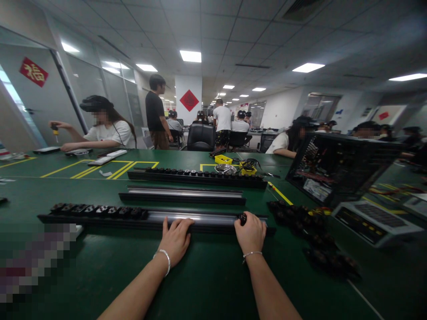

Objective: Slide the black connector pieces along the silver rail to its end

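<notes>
A long black rail (207,218) with a shiny inner channel lies across the green table in front of me. Several black blocks (100,210) sit in a row in its left part. My left hand (175,242) rests on the rail's near edge around the middle, fingers spread, holding nothing. At the rail's right part, my right hand (251,233) has its fingers closed on a small round black part (243,218). Behind lie a second rail (182,194) with a bare channel and a third rail (196,176) filled with black parts.
Loose black parts (313,238) lie in a pile at right, beside a grey power supply (376,222) and an open computer case (340,169). Yellow trays (223,159) and a metal dish (225,169) stand further back. A person (110,129) with a screwdriver sits at far left.
</notes>
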`<action>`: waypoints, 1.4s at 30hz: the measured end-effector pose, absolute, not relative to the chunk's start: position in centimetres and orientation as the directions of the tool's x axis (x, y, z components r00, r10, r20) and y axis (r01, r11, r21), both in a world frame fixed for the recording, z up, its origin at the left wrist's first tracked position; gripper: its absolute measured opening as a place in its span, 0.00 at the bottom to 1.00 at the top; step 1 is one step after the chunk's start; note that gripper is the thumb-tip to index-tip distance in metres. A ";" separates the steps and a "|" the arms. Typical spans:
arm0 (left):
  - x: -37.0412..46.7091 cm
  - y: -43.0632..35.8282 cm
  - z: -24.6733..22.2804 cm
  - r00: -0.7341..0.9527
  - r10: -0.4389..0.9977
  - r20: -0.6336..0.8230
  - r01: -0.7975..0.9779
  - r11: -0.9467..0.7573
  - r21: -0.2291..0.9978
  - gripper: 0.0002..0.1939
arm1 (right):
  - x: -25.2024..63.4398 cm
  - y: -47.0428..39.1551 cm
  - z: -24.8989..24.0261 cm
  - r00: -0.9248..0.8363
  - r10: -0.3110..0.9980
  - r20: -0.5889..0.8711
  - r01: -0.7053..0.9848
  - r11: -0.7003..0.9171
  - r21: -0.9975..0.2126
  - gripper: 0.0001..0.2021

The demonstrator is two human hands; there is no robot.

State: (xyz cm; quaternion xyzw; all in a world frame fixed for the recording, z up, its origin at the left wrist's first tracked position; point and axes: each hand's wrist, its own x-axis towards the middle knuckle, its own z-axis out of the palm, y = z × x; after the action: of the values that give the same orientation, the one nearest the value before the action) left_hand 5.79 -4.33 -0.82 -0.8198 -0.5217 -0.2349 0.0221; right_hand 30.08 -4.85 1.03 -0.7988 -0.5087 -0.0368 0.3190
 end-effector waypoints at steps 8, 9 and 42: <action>5.7 -4.2 -1.1 0.344 0.842 0.416 0.869 -0.454 0.200 0.20 | 30.4 -5.0 1.1 0.488 0.772 0.407 0.836 -0.279 -0.472 0.19; 5.8 -4.2 -1.1 0.343 0.843 0.415 0.869 -0.453 0.201 0.20 | 30.4 -5.0 1.1 0.489 0.771 0.409 0.836 -0.280 -0.472 0.19; 5.5 -3.9 -1.0 0.330 0.849 0.413 0.867 -0.445 0.223 0.19 | 32.3 -5.2 0.9 0.549 0.773 0.319 0.824 -0.434 -0.365 0.26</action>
State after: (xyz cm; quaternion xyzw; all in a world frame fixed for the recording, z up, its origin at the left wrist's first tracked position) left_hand 5.47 -3.94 -1.03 -0.8152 -0.5263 -0.2412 0.0189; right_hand 32.29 -5.19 0.92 -0.8452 -0.4721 -0.0520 0.2450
